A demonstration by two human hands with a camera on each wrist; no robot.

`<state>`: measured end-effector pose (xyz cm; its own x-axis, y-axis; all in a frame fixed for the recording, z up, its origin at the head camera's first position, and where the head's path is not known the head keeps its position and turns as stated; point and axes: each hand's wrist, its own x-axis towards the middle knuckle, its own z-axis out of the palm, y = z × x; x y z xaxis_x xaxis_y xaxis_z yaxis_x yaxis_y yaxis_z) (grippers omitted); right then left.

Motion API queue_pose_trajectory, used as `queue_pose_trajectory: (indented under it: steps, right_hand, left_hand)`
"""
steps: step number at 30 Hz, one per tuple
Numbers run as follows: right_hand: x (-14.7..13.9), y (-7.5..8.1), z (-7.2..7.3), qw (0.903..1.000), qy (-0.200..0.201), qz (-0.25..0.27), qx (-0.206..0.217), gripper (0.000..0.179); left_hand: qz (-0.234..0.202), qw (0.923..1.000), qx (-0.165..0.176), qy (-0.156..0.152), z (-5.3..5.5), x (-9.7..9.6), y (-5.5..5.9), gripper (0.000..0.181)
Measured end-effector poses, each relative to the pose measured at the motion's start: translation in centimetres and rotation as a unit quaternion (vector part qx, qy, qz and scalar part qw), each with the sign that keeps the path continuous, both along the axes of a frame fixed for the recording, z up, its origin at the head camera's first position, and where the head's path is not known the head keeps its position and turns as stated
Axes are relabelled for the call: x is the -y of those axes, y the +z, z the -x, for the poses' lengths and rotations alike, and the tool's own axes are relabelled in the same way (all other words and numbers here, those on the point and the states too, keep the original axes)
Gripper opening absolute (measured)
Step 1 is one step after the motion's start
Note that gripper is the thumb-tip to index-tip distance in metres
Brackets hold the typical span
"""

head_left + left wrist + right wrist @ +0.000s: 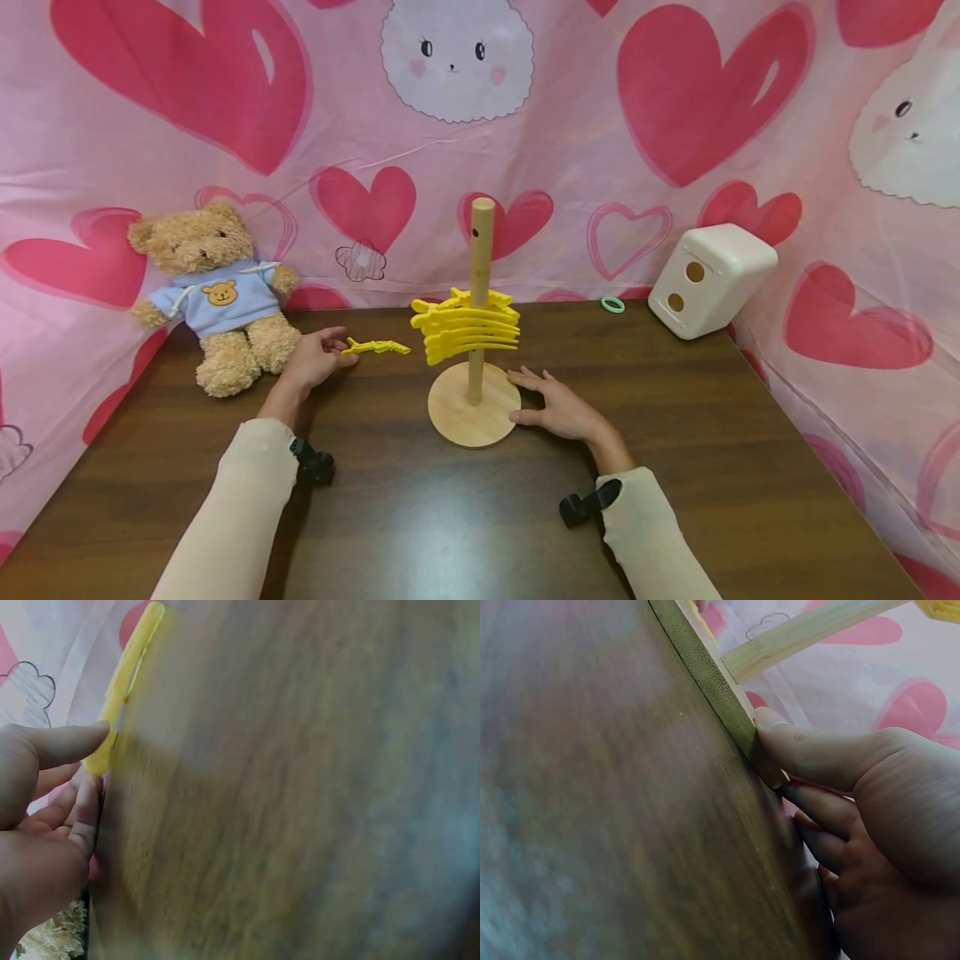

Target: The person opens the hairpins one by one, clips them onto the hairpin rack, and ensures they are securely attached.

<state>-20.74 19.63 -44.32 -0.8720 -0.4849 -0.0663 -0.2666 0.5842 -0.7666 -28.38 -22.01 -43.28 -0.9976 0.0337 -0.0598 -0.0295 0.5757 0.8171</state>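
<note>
In my left hand (315,362) a yellow hair clip (377,347) is pinched by one end, its other end pointing right. The left wrist view has the thumb (71,744) pressing on the clip (127,671), fingertips underneath. Right of it stands a wooden post on a round base (474,425); several yellow clips (468,325) sit around the post's middle. My right hand (562,407) touches the right side of the base, fingers spread. Up close in the right wrist view, the thumb (810,754) rests against the base rim (712,682).
A teddy bear (217,292) in a blue sweater sits just behind my left hand. At the back right are a white box (712,279) with two round holes and a small mint-green ring (612,305). Pink heart-patterned cloth (465,158) hangs behind the brown table (390,508).
</note>
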Motion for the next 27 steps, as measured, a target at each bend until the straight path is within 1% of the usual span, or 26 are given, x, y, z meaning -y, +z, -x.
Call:
queue_pose_trajectory:
  steps: [3, 10, 15, 17, 24, 27]
  right_hand:
    - [0.03, 0.05, 0.01, 1.0000, 0.000, 0.002, -0.001, 0.070]
    - [0.06, 0.06, 0.03, 1.0000, 0.000, 0.002, 0.000, 0.070]
    - [0.03, 0.07, 0.01, 1.0000, 0.001, 0.002, -0.001, 0.070]
    - [0.00, 0.07, 0.00, 1.0000, 0.000, 0.001, -0.001, 0.070]
    - [-0.04, 0.07, 0.00, 1.0000, -0.001, 0.001, -0.003, 0.070]
    - [-0.05, 0.00, -0.07, 1.0000, -0.001, 0.002, -0.001, 0.070]
  left_hand:
    - [0.010, 0.9999, 0.005, -0.009, 0.10, 0.15, 0.13, 0.060]
    - [0.029, 0.9995, 0.002, -0.011, 0.07, 0.27, 0.23, 0.046]
    - [0.035, 0.9991, -0.001, -0.022, -0.14, 0.35, 0.26, 0.044]
    - [0.027, 0.9992, 0.001, -0.028, -0.22, 0.48, 0.26, 0.046]
    - [-0.030, 0.9989, -0.001, -0.036, -0.40, 0.91, -0.09, 0.049]
    - [-0.036, 0.9985, -0.006, -0.041, -0.50, 1.04, -0.29, 0.051]
